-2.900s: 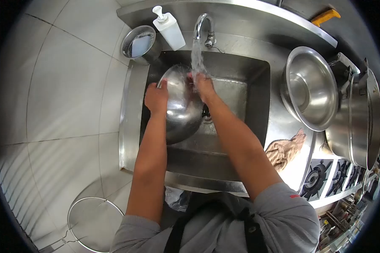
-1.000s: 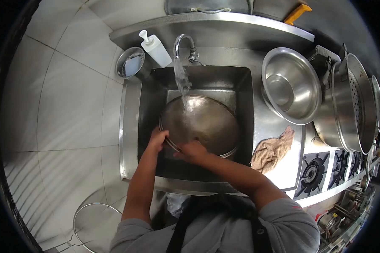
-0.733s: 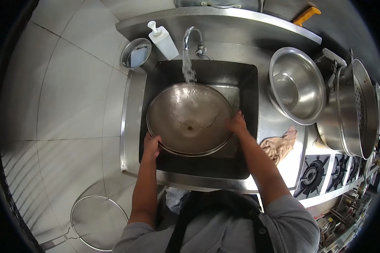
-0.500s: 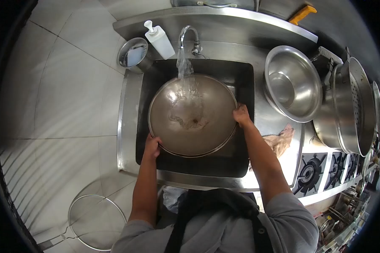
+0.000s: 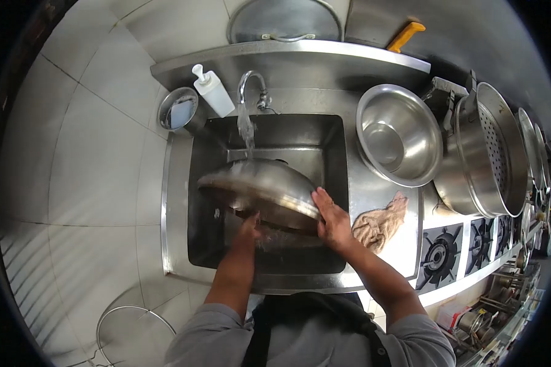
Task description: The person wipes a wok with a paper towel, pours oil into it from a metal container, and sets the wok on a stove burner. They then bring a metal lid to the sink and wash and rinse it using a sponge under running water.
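Observation:
A large round metal lid or shallow bowl is tilted over the steel sink, its rim toward me and its rounded side toward the faucet. Running water falls from the spout onto its far side. My right hand is closed on the right rim, thumb and fingers pressed to the metal. At the near underside, my left hand is partly hidden and blurred, its fingers tucked beneath the edge.
Right of the sink stand a steel bowl, a crumpled brown cloth, a large pot and a stove burner. A white pump bottle and a metal cup are at the back left. A strainer is at lower left.
The metal piece has gone from lying fairly level, inside facing up, to steeply tilted. My left hand has moved from its left rim to beneath its near edge. The camera view has shifted.

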{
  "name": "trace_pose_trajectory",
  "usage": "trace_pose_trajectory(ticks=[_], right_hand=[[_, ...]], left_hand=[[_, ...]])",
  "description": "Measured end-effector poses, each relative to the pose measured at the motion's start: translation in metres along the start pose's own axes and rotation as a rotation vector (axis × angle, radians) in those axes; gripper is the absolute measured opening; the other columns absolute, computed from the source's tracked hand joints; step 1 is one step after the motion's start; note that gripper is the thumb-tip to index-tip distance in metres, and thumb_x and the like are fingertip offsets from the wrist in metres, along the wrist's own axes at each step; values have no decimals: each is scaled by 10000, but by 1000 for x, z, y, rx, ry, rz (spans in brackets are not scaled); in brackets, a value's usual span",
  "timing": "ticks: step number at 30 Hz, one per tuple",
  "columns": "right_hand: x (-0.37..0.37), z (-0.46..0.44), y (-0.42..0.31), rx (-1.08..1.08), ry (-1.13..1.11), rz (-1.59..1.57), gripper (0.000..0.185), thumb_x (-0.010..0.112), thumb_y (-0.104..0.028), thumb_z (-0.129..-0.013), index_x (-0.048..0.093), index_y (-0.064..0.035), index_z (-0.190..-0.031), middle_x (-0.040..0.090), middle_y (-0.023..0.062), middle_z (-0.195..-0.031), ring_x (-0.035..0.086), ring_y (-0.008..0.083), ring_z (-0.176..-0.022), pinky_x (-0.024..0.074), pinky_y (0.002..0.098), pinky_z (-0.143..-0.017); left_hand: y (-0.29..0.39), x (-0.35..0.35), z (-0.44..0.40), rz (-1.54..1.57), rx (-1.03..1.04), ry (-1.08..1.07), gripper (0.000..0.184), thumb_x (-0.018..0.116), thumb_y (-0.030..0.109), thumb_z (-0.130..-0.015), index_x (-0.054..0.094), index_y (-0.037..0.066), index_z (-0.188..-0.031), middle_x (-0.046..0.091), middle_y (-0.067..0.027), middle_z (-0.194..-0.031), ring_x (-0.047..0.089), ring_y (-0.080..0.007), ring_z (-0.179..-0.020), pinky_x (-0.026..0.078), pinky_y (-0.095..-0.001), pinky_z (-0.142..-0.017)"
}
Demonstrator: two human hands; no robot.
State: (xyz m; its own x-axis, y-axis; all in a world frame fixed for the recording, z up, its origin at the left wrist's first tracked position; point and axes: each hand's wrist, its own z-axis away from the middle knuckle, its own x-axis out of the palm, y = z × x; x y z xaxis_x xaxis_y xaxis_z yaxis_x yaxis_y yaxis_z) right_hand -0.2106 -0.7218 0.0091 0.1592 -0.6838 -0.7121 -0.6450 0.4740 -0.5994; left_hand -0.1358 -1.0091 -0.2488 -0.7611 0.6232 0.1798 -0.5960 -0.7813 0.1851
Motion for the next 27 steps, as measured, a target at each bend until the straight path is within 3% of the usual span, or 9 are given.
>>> trace_pose_trajectory(ticks=[3, 11, 14, 19, 21, 22, 24, 25, 27], right_hand=[[-19, 8, -13, -152, 33, -116, 703, 546, 103, -583, 469, 5, -1274, 468, 226, -1338, 469, 400, -1230, 401, 450, -1020], [-49, 26, -19, 242, -35, 39, 755, 608, 11, -692, 316, -64, -1385, 474, 278, -1283, 479, 405, -1190, 413, 438, -1003], [-63, 35, -12, 671, -412, -57, 777, 620, -106, -759, 231, -66, -1430, 485, 304, -1258, 521, 442, -1116, 434, 425, -965], [-63, 84, 33, 325, -375, 88, 699, 533, -7, -776, 304, -105, -1429, 574, 225, -1181, 590, 404, -972, 473, 435, -873], [-85, 72, 40, 363, -319, -9, 540, 549, -88, -854, 409, -118, -1374, 619, 187, -1120, 613, 354, -963, 480, 405, -858], [-86, 57, 33, 556, -88, -400, 460, 559, -199, -914, 437, -143, -1354, 657, 175, -997, 637, 278, -910, 485, 371, -816], [-106, 10, 7, 625, -14, -501, 577, 526, -451, -915, 439, -58, -1329, 658, 134, -892, 632, 233, -825, 483, 343, -780], [-108, -9, 0, 717, -49, -668, 733, 496, -589, -873, 422, -22, -1332, 651, 163, -968, 623, 258, -924, 468, 355, -841], [-103, -38, -3, 696, -69, -313, 789, 471, -654, -842, 466, -7, -1293, 587, 238, -1134, 556, 345, -1092, 410, 379, -953]], left_hand=[[10, 6, 4, 369, 221, -453, 322, 545, 168, -922, 485, 17, -1200, 532, -206, -1222, 547, -366, -1091, 436, -594, -912], [37, -26, 71, 139, 580, -127, 272, 547, 136, -917, 503, 6, -1152, 557, -208, -1183, 560, -360, -1081, 441, -568, -927], [48, -10, 87, 22, 882, -90, 254, 548, 124, -916, 510, 2, -1134, 566, -209, -1168, 565, -358, -1077, 443, -558, -932], [72, 15, 119, -138, 1404, -109, 223, 549, 103, -912, 521, -5, -1105, 581, -211, -1143, 574, -355, -1070, 447, -541, -942], [88, 31, 138, -154, 1569, -212, 210, 550, 95, -911, 525, -8, -1093, 587, -211, -1133, 577, -353, -1067, 448, -534, -945], [98, 41, 146, -149, 1644, -272, 204, 550, 91, -911, 528, -9, -1087, 590, -211, -1128, 579, -353, -1066, 449, -531, -947], [113, 65, 162, -142, 1783, -397, 192, 551, 83, -909, 532, -12, -1075, 597, -212, -1118, 582, -351, -1063, 451, -524, -951], [120, 76, 171, -136, 1852, -460, 186, 551, 79, -909, 534, -14, -1069, 600, -212, -1113, 584, -351, -1062, 451, -521, -952], [128, 100, 190, -145, 1965, -536, 174, 551, 71, -907, 539, -16, -1057, 606, -213, -1103, 587, -349, -1059, 453, -514, -956]])
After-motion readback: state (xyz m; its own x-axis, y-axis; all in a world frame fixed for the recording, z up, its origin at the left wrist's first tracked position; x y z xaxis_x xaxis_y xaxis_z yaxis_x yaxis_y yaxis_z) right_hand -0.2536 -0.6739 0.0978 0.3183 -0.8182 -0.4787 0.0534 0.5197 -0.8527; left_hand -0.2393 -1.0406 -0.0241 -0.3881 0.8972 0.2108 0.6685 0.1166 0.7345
